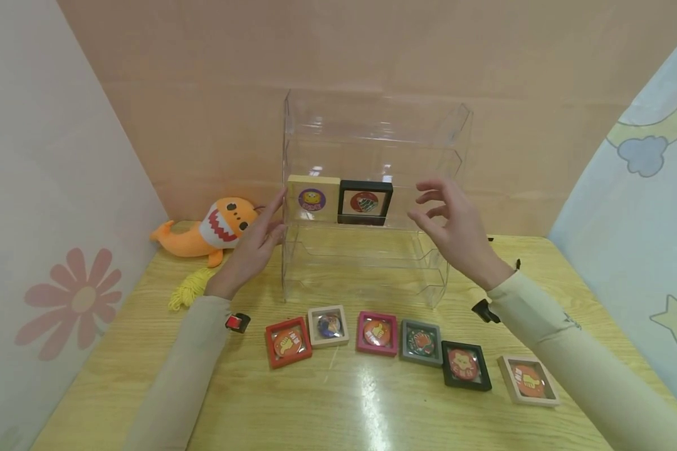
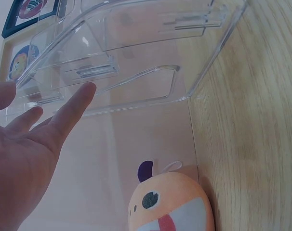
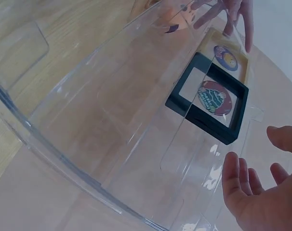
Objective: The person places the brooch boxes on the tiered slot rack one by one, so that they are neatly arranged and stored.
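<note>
I saw the left hand (image 1: 252, 244), fingers extended, at the left edge of the rack (image 1: 372, 139); the right hand (image 1: 456, 228), loosely curved, holding nothing, hovered near its right side. Mid-rack stood the yellow frame (image 1: 313, 199) and black frame (image 1: 365, 202), with open room rightward.

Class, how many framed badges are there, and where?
8. On the clear rack: yellow-framed badge, black-framed badge beside it. On the table, left to right: red-framed badge, cream-framed badge, pink-framed badge, grey-framed badge, second black-framed badge, beige-framed badge. Sleeves may hide others.
</note>
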The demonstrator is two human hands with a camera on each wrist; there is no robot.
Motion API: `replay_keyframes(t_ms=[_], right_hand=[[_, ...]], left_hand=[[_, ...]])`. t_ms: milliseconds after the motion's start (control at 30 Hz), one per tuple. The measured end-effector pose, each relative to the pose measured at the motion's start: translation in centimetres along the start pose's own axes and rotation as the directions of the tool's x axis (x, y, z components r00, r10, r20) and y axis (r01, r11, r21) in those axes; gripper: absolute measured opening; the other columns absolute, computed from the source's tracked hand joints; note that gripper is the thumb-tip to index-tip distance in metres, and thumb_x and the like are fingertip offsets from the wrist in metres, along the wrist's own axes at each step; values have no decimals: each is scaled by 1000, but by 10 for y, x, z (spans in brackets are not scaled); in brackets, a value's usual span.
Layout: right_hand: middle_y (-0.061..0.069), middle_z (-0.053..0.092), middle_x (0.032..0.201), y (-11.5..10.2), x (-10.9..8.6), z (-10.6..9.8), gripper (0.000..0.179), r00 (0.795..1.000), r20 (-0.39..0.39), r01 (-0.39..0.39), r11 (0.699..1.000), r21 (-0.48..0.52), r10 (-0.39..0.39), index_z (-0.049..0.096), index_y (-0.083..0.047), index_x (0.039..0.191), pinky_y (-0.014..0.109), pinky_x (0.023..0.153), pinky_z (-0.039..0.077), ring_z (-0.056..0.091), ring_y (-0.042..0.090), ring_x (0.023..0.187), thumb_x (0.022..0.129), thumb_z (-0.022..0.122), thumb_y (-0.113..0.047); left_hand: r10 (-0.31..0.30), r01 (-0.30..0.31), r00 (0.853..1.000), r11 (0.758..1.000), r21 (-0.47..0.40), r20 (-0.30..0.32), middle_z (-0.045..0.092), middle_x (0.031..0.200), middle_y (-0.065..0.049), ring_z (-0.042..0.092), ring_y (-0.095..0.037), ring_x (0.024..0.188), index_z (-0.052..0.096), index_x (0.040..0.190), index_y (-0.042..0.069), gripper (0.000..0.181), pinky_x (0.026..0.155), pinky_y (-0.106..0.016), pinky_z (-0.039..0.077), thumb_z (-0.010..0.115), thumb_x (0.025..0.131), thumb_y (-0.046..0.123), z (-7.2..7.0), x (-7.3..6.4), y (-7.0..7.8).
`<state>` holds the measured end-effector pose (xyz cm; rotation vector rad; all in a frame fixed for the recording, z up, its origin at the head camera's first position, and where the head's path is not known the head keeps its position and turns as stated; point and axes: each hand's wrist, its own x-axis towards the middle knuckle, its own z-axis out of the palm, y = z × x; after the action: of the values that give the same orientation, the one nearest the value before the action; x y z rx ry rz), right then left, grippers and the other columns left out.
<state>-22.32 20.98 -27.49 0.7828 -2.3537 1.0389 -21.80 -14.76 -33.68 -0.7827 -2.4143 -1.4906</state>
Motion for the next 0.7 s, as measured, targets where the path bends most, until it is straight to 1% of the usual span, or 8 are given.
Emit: replay_keyframes(t_ms=[167,300,500,700], right_hand=[[12,56,134,-7,-14,-10,48,1000,23,-8,1000,-5,8,53,-5,139,16,84,50,59,23,113,94,72,-4],[13,56,134,-6,-26,-18,49,1000,18,-15,1000,-16,16,52,-2,139,15,83,50,59,23,112,94,72,-2],[10,58,132,1,-50,-27,46,998,9,-69,996,-60,70,54,-2,136,12,82,50,59,14,108,94,72,-3],[5,59,129,2,-74,-33,45,995,16,-96,992,-85,97,56,-4,135,11,81,49,58,6,104,93,73,-2]], left_hand=[[13,-13,1000,1000,0,2,19,165,-18,48,-43,134,13,165,18,63,96,-51,54,40,110,6,0,2,-1],[15,-15,1000,1000,-4,6,19,165,-18,48,-42,134,13,165,18,63,95,-51,54,40,109,6,1,2,-2],[13,-13,1000,1000,6,7,20,165,-19,49,-42,133,13,165,17,63,97,-53,53,41,109,7,2,2,0],[13,-13,1000,1000,4,9,20,164,-20,50,-43,132,13,164,16,63,96,-53,53,41,109,5,0,3,2]])
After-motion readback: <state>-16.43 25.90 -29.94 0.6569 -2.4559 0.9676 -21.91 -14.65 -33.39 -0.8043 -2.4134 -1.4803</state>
